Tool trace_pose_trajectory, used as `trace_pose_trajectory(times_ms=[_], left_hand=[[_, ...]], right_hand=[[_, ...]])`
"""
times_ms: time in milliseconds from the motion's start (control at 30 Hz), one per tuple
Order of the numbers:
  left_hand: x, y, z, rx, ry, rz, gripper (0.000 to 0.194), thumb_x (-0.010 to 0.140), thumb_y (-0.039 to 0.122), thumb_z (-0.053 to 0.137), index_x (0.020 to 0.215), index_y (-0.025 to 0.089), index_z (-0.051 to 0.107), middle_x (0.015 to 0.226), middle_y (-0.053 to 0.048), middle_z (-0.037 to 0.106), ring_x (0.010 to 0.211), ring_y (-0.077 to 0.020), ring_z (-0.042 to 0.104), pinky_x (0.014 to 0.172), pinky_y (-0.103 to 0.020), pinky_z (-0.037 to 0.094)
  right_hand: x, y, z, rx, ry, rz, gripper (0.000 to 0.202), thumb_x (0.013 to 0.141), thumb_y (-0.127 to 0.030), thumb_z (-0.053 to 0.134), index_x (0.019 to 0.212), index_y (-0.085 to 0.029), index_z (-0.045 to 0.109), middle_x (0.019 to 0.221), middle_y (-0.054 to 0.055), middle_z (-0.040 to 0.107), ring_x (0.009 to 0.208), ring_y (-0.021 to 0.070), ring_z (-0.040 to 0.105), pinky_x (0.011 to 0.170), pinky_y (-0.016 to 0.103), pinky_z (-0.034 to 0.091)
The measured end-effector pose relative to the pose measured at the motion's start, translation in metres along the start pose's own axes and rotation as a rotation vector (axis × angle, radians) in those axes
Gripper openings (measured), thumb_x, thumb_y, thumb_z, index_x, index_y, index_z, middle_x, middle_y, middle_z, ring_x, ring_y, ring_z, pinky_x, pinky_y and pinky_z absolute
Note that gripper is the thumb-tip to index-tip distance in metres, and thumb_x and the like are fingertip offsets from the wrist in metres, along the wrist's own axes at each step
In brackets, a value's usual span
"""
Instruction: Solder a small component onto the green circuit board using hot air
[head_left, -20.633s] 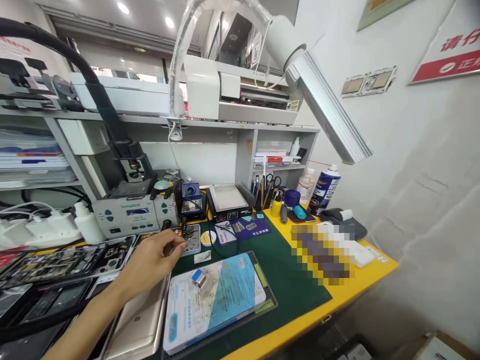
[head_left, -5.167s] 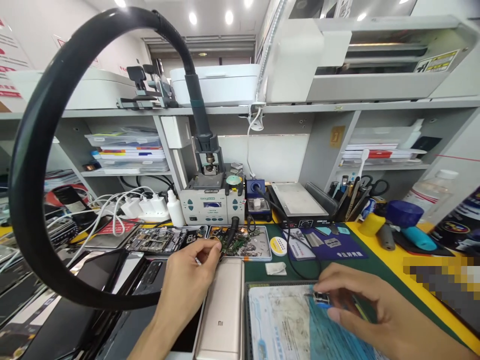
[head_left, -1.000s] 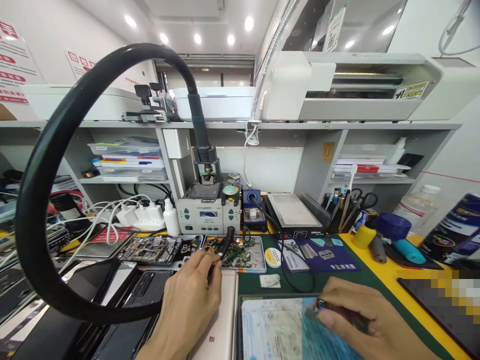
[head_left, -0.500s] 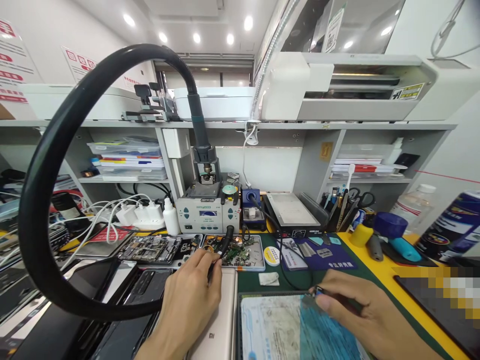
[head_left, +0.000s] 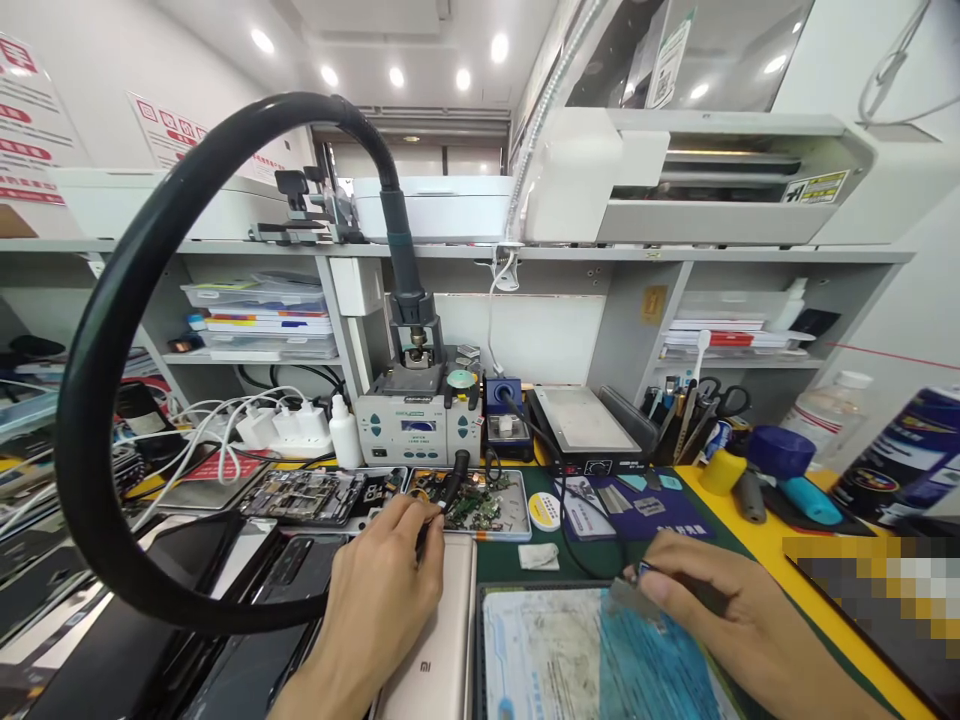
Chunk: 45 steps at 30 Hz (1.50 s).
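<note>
My left hand point(head_left: 382, 590) is closed around the black hose point(head_left: 455, 485) just in front of the hot air station point(head_left: 420, 428). From there the hose runs under my hand and rises in a large loop to the handle point(head_left: 405, 250) resting in the station's cradle. My right hand point(head_left: 712, 610) pinches a thin, flat grey metal piece point(head_left: 634, 597) between thumb and fingers, above the blue and white work mat point(head_left: 544, 650). A small dark thing shows at those fingertips; its kind is unclear. A thin black cable point(head_left: 592, 572) runs up to that hand.
A tray of circuit board parts point(head_left: 514, 510) lies ahead of my left hand. Phones, including a gold one point(head_left: 439, 640), lie at left. A soldering station point(head_left: 508, 415), a heating plate point(head_left: 585, 415), a tool holder point(head_left: 686, 420) and bottles stand along the back and right.
The grey piece in my right hand has turned and shows more of its flat face. The hose loop appears slightly further right. My left hand stays on the hose.
</note>
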<state>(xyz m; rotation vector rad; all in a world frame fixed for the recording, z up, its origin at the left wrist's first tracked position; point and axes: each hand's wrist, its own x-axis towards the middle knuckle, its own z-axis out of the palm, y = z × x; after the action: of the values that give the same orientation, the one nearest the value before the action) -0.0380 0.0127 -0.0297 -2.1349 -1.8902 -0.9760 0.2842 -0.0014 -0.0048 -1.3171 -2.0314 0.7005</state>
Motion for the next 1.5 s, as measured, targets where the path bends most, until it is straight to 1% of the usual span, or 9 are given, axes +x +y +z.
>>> trace_pose_trajectory(times_ms=[133, 233, 367, 533, 733, 833, 1067, 1167, 1500], left_hand=[[0.0003, 0.0014, 0.0001, -0.006, 0.003, -0.003, 0.019, 0.098, 0.031, 0.047, 0.096, 0.027, 0.066, 0.096, 0.003, 0.072, 0.076, -0.0197, 0.071, 0.056, -0.031, 0.044], [0.0010, 0.0018, -0.0004, -0.010, 0.000, -0.005, 0.020, 0.098, 0.031, 0.047, 0.096, 0.027, 0.066, 0.096, 0.003, 0.072, 0.073, -0.0188, 0.070, 0.056, -0.031, 0.044], [0.0006, 0.0011, -0.0005, -0.007, -0.013, -0.009, 0.020, 0.099, 0.032, 0.047, 0.096, 0.027, 0.067, 0.097, 0.003, 0.072, 0.068, -0.0180, 0.069, 0.057, -0.031, 0.044], [-0.0004, 0.0005, 0.0001, -0.008, -0.017, -0.012, 0.021, 0.099, 0.033, 0.047, 0.097, 0.027, 0.067, 0.098, 0.002, 0.072, 0.072, -0.0186, 0.070, 0.056, -0.030, 0.044], [-0.0002, 0.0011, 0.0001, -0.005, -0.032, -0.010, 0.021, 0.099, 0.034, 0.047, 0.096, 0.027, 0.066, 0.098, 0.002, 0.072, 0.069, -0.0183, 0.069, 0.057, -0.031, 0.044], [-0.0005, 0.0011, 0.0001, -0.003, -0.033, -0.011, 0.021, 0.099, 0.034, 0.047, 0.096, 0.027, 0.066, 0.098, 0.003, 0.072, 0.068, -0.0184, 0.069, 0.057, -0.031, 0.044], [-0.0005, 0.0009, 0.0002, 0.004, -0.038, -0.011, 0.022, 0.099, 0.032, 0.046, 0.095, 0.026, 0.067, 0.098, 0.001, 0.073, 0.069, -0.0179, 0.069, 0.058, -0.030, 0.044], [0.0000, 0.0023, -0.0007, 0.008, -0.049, -0.010, 0.023, 0.100, 0.032, 0.045, 0.096, 0.026, 0.067, 0.099, 0.001, 0.073, 0.071, -0.0182, 0.070, 0.058, -0.030, 0.044], [-0.0001, 0.0035, -0.0011, 0.022, -0.075, -0.014, 0.024, 0.100, 0.032, 0.044, 0.097, 0.026, 0.067, 0.098, 0.001, 0.073, 0.077, -0.0206, 0.071, 0.062, -0.032, 0.046]], right_hand=[[0.0003, -0.0023, 0.0017, 0.022, -0.023, -0.001, 0.042, 0.101, -0.051, 0.050, 0.073, -0.023, 0.062, 0.076, 0.003, 0.056, 0.070, 0.0208, 0.054, 0.058, 0.031, 0.039], [0.0003, -0.0021, 0.0021, 0.015, 0.025, -0.063, 0.042, 0.101, -0.048, 0.050, 0.069, -0.022, 0.060, 0.073, 0.002, 0.054, 0.066, 0.0198, 0.054, 0.060, 0.031, 0.041], [0.0004, -0.0027, 0.0023, 0.013, 0.071, -0.023, 0.038, 0.100, -0.048, 0.052, 0.075, -0.023, 0.064, 0.075, 0.003, 0.057, 0.070, 0.0210, 0.055, 0.057, 0.030, 0.041], [0.0004, -0.0041, 0.0015, 0.036, 0.081, -0.010, 0.044, 0.100, -0.048, 0.052, 0.064, -0.022, 0.056, 0.069, 0.000, 0.051, 0.065, 0.0189, 0.049, 0.059, 0.030, 0.038], [0.0049, -0.0010, -0.0026, 0.174, -0.039, 0.166, 0.043, 0.096, -0.060, 0.053, 0.080, -0.023, 0.068, 0.074, 0.001, 0.056, 0.067, 0.0191, 0.049, 0.060, 0.029, 0.039], [0.0067, 0.0010, -0.0003, 0.225, -0.091, 0.238, 0.045, 0.092, -0.062, 0.059, 0.078, -0.021, 0.069, 0.071, 0.000, 0.056, 0.067, 0.0183, 0.048, 0.060, 0.029, 0.037], [0.0051, 0.0001, 0.0027, 0.175, 0.039, 0.161, 0.051, 0.094, -0.059, 0.058, 0.061, -0.020, 0.054, 0.065, -0.002, 0.044, 0.064, 0.0166, 0.041, 0.058, 0.029, 0.032], [0.0046, -0.0014, 0.0013, 0.216, 0.010, 0.177, 0.047, 0.094, -0.059, 0.057, 0.067, -0.021, 0.057, 0.066, -0.002, 0.047, 0.065, 0.0173, 0.043, 0.059, 0.029, 0.033], [0.0045, -0.0015, 0.0044, 0.134, -0.006, 0.142, 0.051, 0.096, -0.059, 0.054, 0.063, -0.021, 0.048, 0.066, -0.003, 0.040, 0.064, 0.0166, 0.038, 0.058, 0.029, 0.029]])
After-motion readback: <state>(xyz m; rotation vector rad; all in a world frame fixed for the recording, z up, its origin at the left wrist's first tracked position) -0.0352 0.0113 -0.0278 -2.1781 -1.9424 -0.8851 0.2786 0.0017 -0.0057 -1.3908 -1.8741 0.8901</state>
